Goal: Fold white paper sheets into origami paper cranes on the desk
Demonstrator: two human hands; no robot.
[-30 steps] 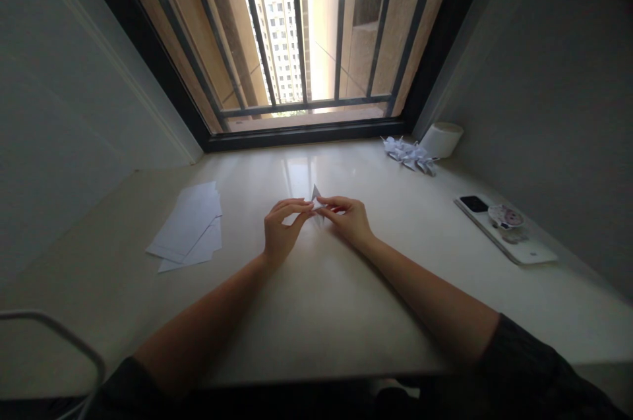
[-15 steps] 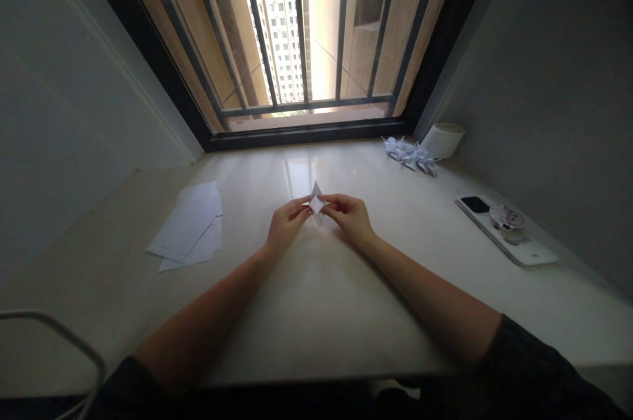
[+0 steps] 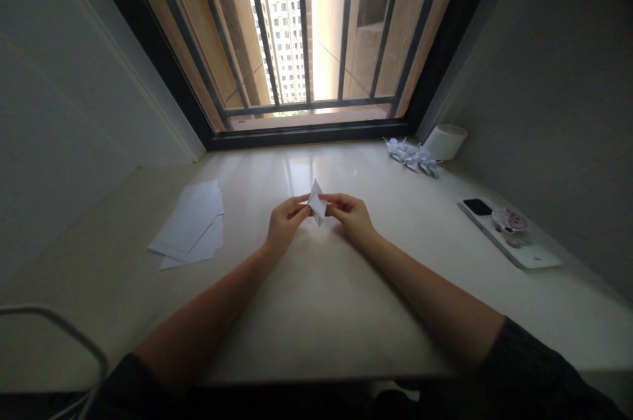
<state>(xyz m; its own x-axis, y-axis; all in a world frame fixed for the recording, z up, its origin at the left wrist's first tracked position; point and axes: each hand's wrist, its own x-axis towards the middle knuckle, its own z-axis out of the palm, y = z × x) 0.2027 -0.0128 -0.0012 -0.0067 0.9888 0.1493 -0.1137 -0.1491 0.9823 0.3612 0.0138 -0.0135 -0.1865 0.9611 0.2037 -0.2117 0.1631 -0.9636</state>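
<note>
A small folded piece of white paper [image 3: 317, 204], pointed at top and bottom, is held up between my two hands over the pale sill. My left hand [image 3: 287, 222] pinches its left edge between thumb and fingers. On the opposite edge, my right hand [image 3: 351, 214] grips it the same way. One flat facet of the paper faces me; the folds behind it are hidden. Both forearms reach in from the near edge.
White paper sheets [image 3: 190, 222] lie overlapping at left. Several folded paper pieces [image 3: 413, 157] are heaped at the back right beside a white cup-like object [image 3: 446, 142]. A phone [image 3: 509, 233] lies at right. A cable [image 3: 64, 324] curves at the lower left. A barred window [image 3: 306, 136] stands behind.
The folded paper's front, which showed a small bright diamond opening between my fingers, now shows a broader flat facet. My hands have barely moved, and the view has shifted slightly.
</note>
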